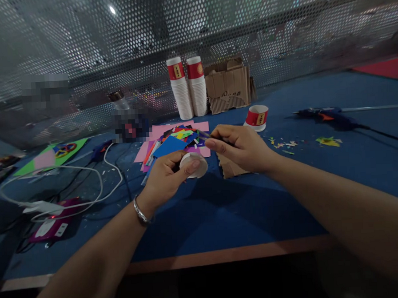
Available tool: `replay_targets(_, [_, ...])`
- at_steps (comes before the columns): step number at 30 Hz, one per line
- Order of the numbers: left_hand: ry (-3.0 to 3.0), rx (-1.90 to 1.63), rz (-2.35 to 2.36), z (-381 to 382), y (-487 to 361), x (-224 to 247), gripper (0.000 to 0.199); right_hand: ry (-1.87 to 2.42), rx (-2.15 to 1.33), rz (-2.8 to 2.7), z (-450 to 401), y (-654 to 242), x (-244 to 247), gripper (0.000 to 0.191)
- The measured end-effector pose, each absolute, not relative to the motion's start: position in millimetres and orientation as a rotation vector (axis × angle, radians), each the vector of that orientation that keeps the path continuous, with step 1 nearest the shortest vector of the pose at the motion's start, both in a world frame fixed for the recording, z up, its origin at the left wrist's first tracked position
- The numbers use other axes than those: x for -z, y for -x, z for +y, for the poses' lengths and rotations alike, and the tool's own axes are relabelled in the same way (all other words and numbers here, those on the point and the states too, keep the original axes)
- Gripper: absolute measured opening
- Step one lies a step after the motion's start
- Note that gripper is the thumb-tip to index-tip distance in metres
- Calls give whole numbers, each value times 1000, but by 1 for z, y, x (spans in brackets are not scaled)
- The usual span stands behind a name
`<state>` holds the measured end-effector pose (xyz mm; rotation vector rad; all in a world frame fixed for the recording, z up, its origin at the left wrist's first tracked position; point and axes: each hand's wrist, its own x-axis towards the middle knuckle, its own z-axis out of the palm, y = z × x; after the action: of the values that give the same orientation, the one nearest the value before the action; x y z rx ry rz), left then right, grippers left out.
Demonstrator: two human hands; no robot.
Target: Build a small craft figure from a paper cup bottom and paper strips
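My left hand (169, 175) pinches a white round paper piece (201, 167) with a raised rim, like the end of a paper cup; the thumb lies across its face. Just to the right and a little higher, my right hand (240, 147) is closed round a thin dark tool (205, 134) that points left. Its kind is not clear, since the fingers cover most of it. Behind both hands lies a heap of coloured paper scraps (168, 148) on pink sheets (158, 132). A piece of brown cardboard (229, 166) rests partly under my right hand.
Two stacks of paper cups (182, 94) stand beside a cardboard box (229, 87) near the mesh panel. A single red-and-white cup (256, 118) is behind my right hand. Glue gun (327, 115) at right; purple power strip (54, 223) and white cable (102, 185) at left.
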<state>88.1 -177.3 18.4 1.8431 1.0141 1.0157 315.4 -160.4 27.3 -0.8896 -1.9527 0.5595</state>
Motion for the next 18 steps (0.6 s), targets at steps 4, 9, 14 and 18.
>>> replay_targets(4, [-1588,-1015,970,-178,-90,-16,36,935,-740,-1882,-153,-316,-25,62])
replay_targets(9, [-1461,-1012,969,-180,-93,-20,39,925,-965,-1792,-152,-311,-21,63])
replay_targets(14, [-1386,-1023,1013,-178,-92,-21,33,966,-964,-1834,-154,-309,-22,63])
replay_targets(18, [-1311,-1032,998,-178,-93,-21,32,991,-909,-1880,-154,-309,-22,64])
